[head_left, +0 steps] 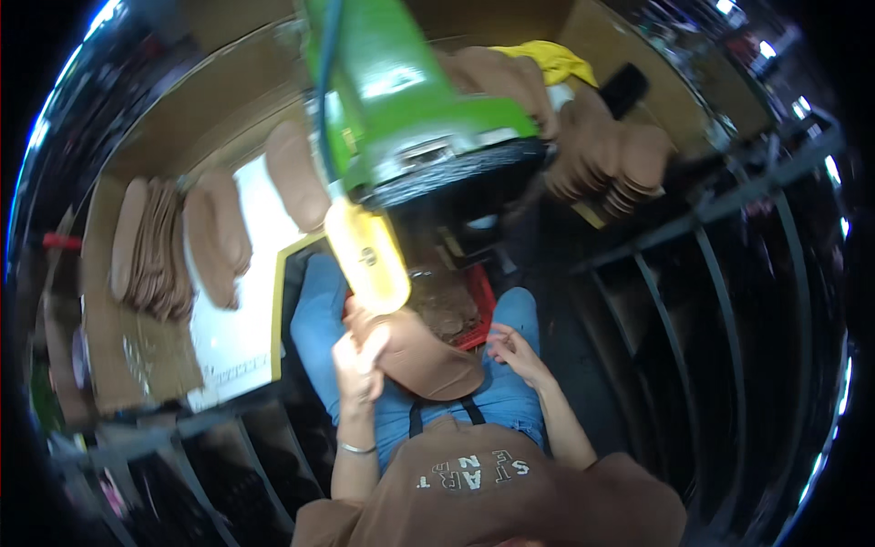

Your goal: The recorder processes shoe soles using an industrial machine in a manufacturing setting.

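A brown insole (424,356) lies across in front of me above my lap, tilted, its left end near the yellow plate. My left hand (360,369) grips it by that left end, thumb on top. Just beyond the insole's right end, my right hand (515,354) is apart from it, fingers loosely bent and holding nothing visible. The yellow rounded plate (369,260) hangs from the left of a green machine (419,118) and partly hides the insole's far edge.
Stacked insoles (150,246) lie on the left in a cardboard-walled area (146,369), with more insoles (624,159) on the right near a yellow cloth (551,62). A red bin (483,296) holding brown scraps stands between my knees. Metal slatted racks (720,273) flank me.
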Tool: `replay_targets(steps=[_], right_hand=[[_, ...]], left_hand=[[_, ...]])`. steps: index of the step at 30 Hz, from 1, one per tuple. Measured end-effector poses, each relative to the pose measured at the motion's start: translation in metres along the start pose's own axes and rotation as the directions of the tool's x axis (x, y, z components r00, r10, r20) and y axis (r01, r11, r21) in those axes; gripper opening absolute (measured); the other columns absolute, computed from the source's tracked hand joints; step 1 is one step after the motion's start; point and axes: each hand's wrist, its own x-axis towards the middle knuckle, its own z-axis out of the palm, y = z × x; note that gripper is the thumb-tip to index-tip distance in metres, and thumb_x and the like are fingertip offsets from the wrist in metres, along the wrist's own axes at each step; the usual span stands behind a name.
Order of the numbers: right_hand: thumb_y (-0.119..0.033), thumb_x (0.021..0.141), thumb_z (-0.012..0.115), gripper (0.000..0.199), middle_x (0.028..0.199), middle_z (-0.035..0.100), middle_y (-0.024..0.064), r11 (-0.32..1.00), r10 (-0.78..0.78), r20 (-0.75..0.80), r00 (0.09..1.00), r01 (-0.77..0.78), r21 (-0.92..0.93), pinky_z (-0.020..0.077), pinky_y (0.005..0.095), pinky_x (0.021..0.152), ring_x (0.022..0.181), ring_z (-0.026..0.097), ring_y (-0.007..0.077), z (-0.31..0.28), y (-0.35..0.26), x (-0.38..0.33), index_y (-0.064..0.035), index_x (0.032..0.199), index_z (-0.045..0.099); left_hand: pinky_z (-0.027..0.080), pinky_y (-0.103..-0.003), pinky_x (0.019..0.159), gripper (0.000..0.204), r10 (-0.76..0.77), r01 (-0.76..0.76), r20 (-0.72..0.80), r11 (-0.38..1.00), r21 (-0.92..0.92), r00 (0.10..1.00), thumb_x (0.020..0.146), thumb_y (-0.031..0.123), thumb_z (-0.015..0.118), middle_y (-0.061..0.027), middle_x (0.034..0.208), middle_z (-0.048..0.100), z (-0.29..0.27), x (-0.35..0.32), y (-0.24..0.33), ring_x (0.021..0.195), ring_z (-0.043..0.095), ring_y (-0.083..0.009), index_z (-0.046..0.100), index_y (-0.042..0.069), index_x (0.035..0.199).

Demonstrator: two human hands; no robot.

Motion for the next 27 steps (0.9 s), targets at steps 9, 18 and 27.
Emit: replay_targets(steps=[9, 18, 27], right_hand=[[-0.015, 0.076, 0.073, 0.067, 0.125, 0.050, 0.0113, 0.962, 0.157, 0.459, 0.874, -0.240, 0.129, 0.0374, 0.0304, 0.097, 0.115, 0.047, 0.0190, 0.016, -0.003, -0.050, 0.0030, 0.130, 0.039], [-0.008, 0.064, 0.077, 0.058, 0.109, 0.060, 0.0117, 0.952, 0.101, 0.086, 0.991, -0.121, 0.280, 0.0453, 0.0313, 0.088, 0.097, 0.057, 0.0172, -0.028, -0.027, -0.080, 0.0082, 0.114, 0.052], [-0.008, 0.080, 0.060, 0.046, 0.115, 0.056, 0.0155, 0.863, -0.310, -0.292, 0.905, 0.397, 0.313, 0.0380, 0.0324, 0.098, 0.109, 0.053, 0.0224, -0.054, -0.180, 0.015, 0.0092, 0.120, 0.045]], left_hand=[[0.048, -0.021, 0.066, 0.023, 0.064, -0.132, 0.215, 0.940, 0.315, 0.975, 0.079, 0.010, 0.070, -0.0063, 0.081, 0.067, 0.110, 0.015, 0.023, 0.072, 0.059, -0.0066, 0.066, -0.005, 0.095], [0.046, -0.019, 0.063, 0.020, 0.220, -0.240, 0.100, 0.915, 0.325, 0.970, 0.080, 0.005, 0.068, -0.0055, 0.082, 0.065, 0.081, 0.007, 0.004, 0.069, 0.057, -0.0062, 0.064, -0.007, 0.095], [0.046, -0.023, 0.064, 0.018, 0.286, -0.311, 0.126, 0.911, 0.273, 0.950, 0.078, 0.004, 0.069, -0.0027, 0.080, 0.063, 0.079, 0.008, 0.025, 0.069, 0.055, -0.0069, 0.063, -0.004, 0.092]])
